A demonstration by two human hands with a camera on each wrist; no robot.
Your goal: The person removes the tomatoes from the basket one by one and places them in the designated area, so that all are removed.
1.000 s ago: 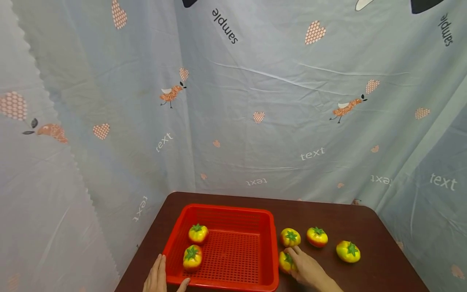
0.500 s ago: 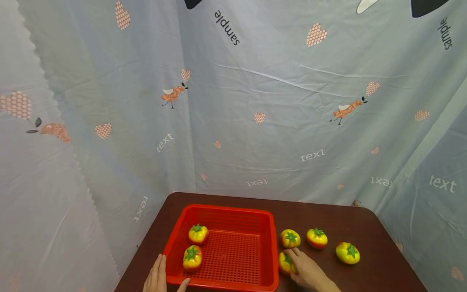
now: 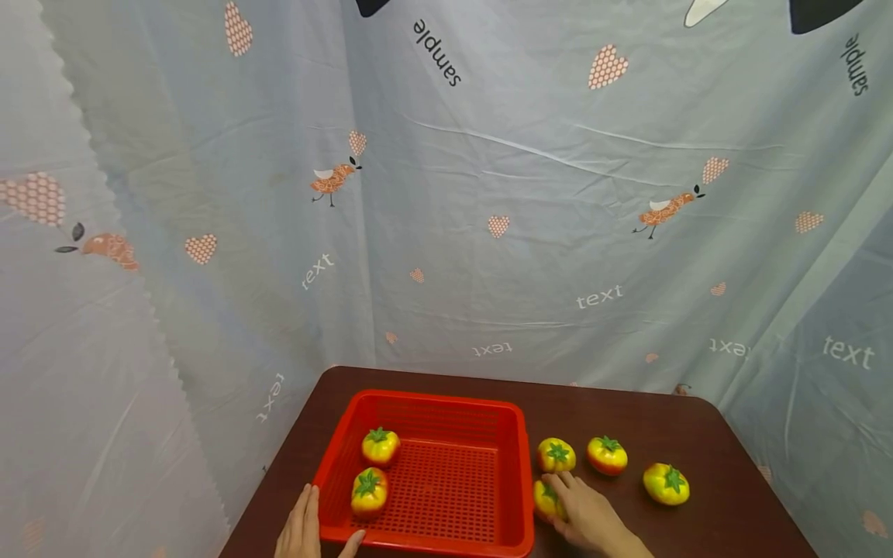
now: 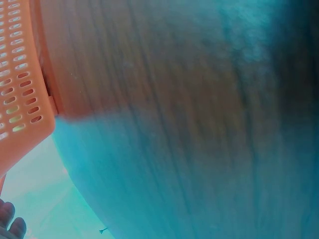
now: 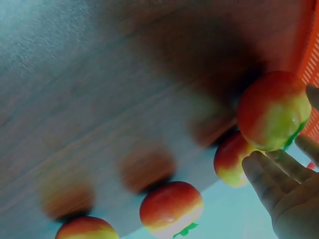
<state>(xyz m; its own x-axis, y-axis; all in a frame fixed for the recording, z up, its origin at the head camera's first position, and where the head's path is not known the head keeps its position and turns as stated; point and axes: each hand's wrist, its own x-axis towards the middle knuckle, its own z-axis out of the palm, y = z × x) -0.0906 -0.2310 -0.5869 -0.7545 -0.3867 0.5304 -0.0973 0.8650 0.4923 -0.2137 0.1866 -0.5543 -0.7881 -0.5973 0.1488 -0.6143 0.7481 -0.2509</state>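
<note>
Head cam: I see the R hand (image 3: 589,513) low on the pic, its wrist running off the btm edge. Its fingers hide a good bit of the held fruit (image 3: 546,504), so I get only some yellow and a bit of green leaf. L hand (image 3: 301,531) is cut off at the btm too; I see its fingers and thumb tip, not the rest. L wrist cam is mostly blurry brown & blue table (image 4: 164,144), w/ the holey side of the red basket (image 4: 25,99) cut off at the edge and some dim fingertips (image 4: 17,226) in the low corner. R wrist cam chops off the thumb at the edge, and one fruit there is cut by the btm.

R hand grips the held fruit: fingers on one side, thumb on the other, fruit in btwn. It's on the table side, just outside the basket's R wall. Can't tell if it touches the wall, or if it's off the table at all. Back fruit (image 3: 556,456) sits right behind it, close to the fingertips; can't tell if they touch. Mid fruit (image 3: 607,455) is a bit farther back & right, and far-right fruit (image 3: 666,483) is off to the right of the hand.

L hand holds nothing: fingers lie straight by the basket's L rim, thumb on the near rim. Two fruits (image 3: 369,493) sit inside the basket on that side, apart from the hand.
</note>
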